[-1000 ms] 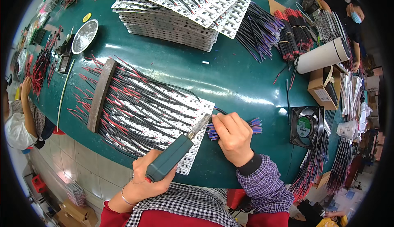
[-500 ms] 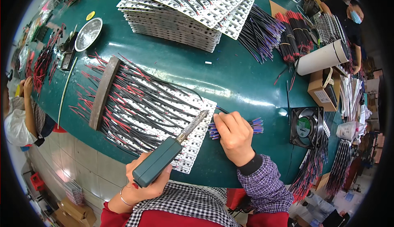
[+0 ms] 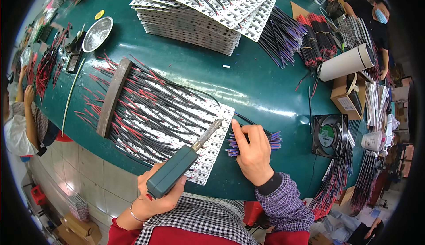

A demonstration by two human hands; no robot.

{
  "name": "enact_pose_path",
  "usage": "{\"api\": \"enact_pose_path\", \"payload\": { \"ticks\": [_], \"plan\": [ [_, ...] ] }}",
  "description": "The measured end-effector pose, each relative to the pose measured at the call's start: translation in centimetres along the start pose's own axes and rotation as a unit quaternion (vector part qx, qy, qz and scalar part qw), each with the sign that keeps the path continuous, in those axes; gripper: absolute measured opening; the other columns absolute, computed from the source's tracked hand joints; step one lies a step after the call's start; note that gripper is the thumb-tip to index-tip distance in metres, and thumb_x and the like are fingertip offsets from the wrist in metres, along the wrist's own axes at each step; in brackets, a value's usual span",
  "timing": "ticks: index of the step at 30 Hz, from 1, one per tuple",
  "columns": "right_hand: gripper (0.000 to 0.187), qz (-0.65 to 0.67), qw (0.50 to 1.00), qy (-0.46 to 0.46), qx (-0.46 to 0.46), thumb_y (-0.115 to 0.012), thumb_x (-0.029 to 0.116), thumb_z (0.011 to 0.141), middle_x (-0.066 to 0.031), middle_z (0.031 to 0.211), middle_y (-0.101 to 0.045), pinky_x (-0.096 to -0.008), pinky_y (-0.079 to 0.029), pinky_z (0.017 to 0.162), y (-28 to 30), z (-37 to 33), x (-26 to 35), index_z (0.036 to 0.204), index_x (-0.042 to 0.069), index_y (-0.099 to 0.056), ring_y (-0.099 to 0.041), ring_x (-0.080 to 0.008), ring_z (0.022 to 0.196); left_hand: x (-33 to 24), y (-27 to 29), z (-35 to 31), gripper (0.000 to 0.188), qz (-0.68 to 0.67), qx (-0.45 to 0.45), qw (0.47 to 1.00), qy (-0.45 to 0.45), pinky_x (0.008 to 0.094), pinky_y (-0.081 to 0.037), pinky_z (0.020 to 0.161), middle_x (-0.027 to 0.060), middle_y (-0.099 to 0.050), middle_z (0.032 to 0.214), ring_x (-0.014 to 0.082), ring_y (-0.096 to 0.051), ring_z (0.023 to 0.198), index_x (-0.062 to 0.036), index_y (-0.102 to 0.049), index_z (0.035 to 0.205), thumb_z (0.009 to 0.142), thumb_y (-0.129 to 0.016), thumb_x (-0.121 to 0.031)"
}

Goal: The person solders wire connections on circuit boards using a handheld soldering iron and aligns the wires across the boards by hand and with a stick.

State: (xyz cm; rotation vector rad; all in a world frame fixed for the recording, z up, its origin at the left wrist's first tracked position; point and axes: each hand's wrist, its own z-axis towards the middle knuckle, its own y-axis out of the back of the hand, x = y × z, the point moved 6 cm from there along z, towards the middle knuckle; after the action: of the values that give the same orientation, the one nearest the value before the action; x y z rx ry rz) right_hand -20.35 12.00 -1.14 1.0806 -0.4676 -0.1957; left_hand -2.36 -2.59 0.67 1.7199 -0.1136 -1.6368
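Observation:
A green-handled soldering gun (image 3: 173,170) is gripped in my left hand (image 3: 157,192), its metal barrel pointing up and right. The tip rests on or just over the white slotted board panel (image 3: 204,167), near its right edge. My right hand (image 3: 254,156) is beside that edge, index finger stretched toward it, the other fingers bent. A black wire with a blue end (image 3: 245,119) runs from the board's edge past these fingers. Under the hand lies a bundle of short blue and purple-tipped wires (image 3: 275,141). Many black and red wires (image 3: 146,99) extend leftward across the panel.
A dark bar (image 3: 114,99) lies across the wires. Stacked panels (image 3: 190,28) stand at the back. A metal bowl (image 3: 97,34) is back left; a fan (image 3: 328,134), white cylinder (image 3: 345,62) and cardboard box (image 3: 349,96) are right. Other people work at both sides.
My right index finger has straightened, and the fingers have loosened from their closed pose. More of the black wire shows behind the hand. The soldering gun has barely moved.

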Motion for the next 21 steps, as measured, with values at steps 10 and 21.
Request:
{"api": "enact_pose_path", "payload": {
  "ticks": [10, 21],
  "plan": [
    [0.037, -0.001, 1.000, 0.011, -0.025, -0.066, 0.000, 0.071, -0.0063, 0.090, -0.061, -0.0328, -0.047, 0.067, 0.0, 0.2, 0.3, 0.108, -0.002, -0.070, -0.060, -0.0215, 0.081, -0.2, -0.4, 0.3, 0.026, 0.005, 0.017, 1.000, -0.017, 0.0261, -0.054, 0.056, 0.0128, -0.071, 0.087, 0.0162, -0.069, 0.062, 0.0056, -0.073, 0.099, 0.074, -0.078, -0.001],
    [0.027, 0.028, 0.999, 0.030, -0.032, -0.065, 0.003, 0.073, -0.0077, 0.092, -0.064, -0.0326, -0.047, 0.063, 0.0, 0.2, 0.0, 0.099, -0.001, -0.068, -0.062, -0.0215, 0.080, -0.6, -0.5, 0.9, 0.025, -0.027, 0.013, 0.999, -0.018, 0.0266, -0.055, 0.058, 0.0149, -0.071, 0.089, 0.0185, -0.071, 0.066, 0.0065, -0.072, 0.098, 0.073, -0.078, 0.003]
  ]
}}
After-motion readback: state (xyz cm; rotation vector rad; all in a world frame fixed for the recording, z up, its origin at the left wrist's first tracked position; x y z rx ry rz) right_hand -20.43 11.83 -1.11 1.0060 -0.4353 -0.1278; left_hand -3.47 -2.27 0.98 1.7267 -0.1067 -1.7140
